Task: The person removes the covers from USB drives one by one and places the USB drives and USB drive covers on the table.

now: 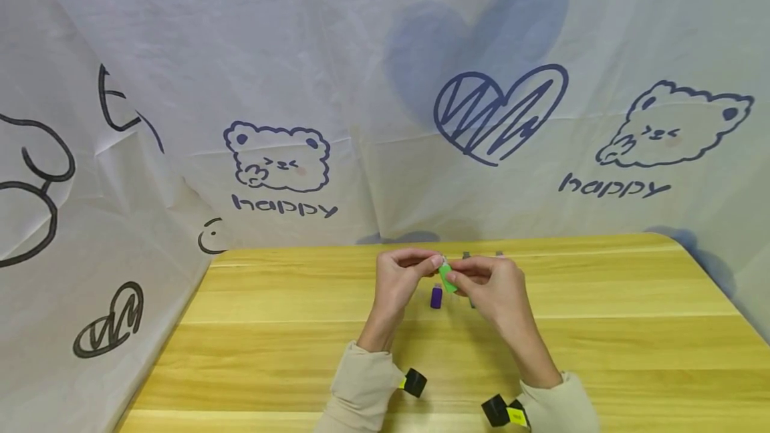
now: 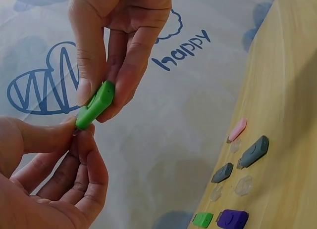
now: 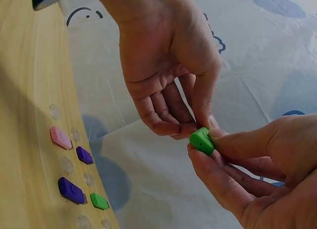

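Observation:
Raised over the wooden table, a bright green USB flash drive (image 1: 448, 278) is held between both hands. My right hand (image 1: 496, 286) pinches its green body between thumb and fingers. At the other end, the thumb and forefinger of my left hand (image 1: 397, 279) pinch the connector tip, which they mostly cover. The left wrist view shows the drive (image 2: 96, 106) tilted, with a small shiny bit of the tip by the left fingertips. Seen from the right wrist, the drive's rounded green end (image 3: 202, 141) faces the camera. Below the hands lies a purple flash drive (image 1: 436, 297).
More flash drives lie on the table, among them a grey one (image 2: 254, 152), a pink one (image 3: 61, 138) and a small green one (image 3: 99, 201). Several clear round pieces, one of them here (image 2: 243, 185), lie between them. A printed white cloth (image 1: 373, 99) hangs behind the table (image 1: 271, 326).

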`<action>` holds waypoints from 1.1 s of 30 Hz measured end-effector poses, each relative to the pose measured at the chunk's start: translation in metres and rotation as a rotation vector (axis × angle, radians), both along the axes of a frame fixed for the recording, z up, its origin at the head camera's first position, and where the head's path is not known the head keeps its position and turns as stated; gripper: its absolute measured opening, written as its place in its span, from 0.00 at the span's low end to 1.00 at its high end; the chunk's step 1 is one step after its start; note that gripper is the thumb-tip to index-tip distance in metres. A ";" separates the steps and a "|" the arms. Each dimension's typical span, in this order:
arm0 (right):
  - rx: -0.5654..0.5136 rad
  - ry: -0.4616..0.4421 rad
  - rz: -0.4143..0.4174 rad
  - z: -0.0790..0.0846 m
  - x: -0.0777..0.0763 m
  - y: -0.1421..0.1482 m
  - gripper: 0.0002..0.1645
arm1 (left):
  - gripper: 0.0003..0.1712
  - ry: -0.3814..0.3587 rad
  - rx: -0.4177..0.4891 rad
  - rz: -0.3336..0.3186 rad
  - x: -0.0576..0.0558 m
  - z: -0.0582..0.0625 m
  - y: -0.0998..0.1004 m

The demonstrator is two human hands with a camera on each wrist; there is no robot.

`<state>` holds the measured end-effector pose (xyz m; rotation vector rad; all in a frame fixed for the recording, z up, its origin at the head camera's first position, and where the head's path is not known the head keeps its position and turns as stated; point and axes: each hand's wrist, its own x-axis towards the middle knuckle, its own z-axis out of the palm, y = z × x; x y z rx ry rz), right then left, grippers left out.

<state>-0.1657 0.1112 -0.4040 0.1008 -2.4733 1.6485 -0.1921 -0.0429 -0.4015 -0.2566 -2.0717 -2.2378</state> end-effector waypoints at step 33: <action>0.041 0.173 -0.039 -0.001 0.001 -0.003 0.08 | 0.11 -0.029 -0.015 -0.090 -0.007 -0.008 -0.004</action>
